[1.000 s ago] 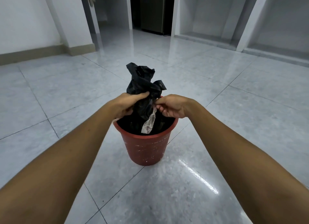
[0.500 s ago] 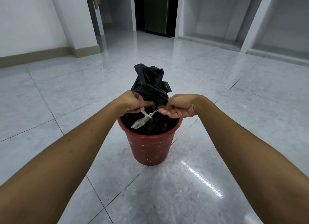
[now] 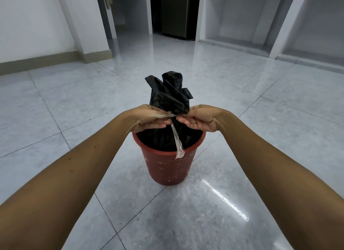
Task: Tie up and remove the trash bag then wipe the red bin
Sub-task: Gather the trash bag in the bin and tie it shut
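- On the tiled floor [image 3: 55, 104], the red bin [image 3: 167, 167] holds the gathered trash bag [image 3: 170, 97].
- Your left hand [image 3: 149, 117] and right hand [image 3: 200, 118] pinch a clear strip [image 3: 176, 138] around its neck.
- Pull both ends evenly; cinch tight before lifting.

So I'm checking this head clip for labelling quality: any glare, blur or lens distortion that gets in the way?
Head view: a bright glare streak lies on the glossy tiled floor, right of the red bin; wide-angle distortion bows the walls and stretches the forearms at the frame edges; the hands, black trash bag and clear plastic strip stay sharp.
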A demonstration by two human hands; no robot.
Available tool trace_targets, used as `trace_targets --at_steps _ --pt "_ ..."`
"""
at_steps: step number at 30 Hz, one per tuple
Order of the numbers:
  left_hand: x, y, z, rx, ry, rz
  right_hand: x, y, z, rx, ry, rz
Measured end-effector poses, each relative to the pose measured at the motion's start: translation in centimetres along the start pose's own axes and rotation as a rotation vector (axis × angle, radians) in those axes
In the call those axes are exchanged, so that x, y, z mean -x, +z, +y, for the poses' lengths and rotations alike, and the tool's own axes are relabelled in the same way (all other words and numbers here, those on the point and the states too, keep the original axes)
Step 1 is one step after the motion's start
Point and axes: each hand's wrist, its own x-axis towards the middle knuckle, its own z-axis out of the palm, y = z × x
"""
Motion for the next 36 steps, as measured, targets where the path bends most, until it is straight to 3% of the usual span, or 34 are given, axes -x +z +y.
trace_targets --at_steps 12,17,22,25,28,31,33,36 --pt "-0.7 1.0 -0.8 0.096 0.072 0.099 -1.0 1.0 0.4 0.171 -0.201 0.191" --pt "-0.8 1.8 -0.9 0.114 0.104 0.147 -1.2 1.0 0.4 0.224 -0.193 0.176" --pt "-1.1 2.1 -1.1 0.261 0.162 0.213 -0.8 1.8 0.1 0.587 -0.05 0.107" --pt "-1.1 2.0 -1.5 0.241 0.165 0.162 -0.8 1.9 0.2 0.57 -0.053 0.143" --pt "-1.0 1.4 -1.9 0.017 0.17 0.151 -0.4 0.7 -0.4 0.524 -0.047 0.173" --pt "-0.9 0.3 -1.9 -0.605 0.215 0.2 0.4 -1.6 -0.8 0.563 -0.106 0.293" --pt "-0.7 -0.1 -1.9 -0.931 0.255 0.296 0.7 -3.1 -0.5 0.76 -0.162 0.431" --pt "-0.4 -0.2 -2.6 -1.148 0.277 0.335 1.0 -4.9 0.1 0.964 -0.217 0.594"
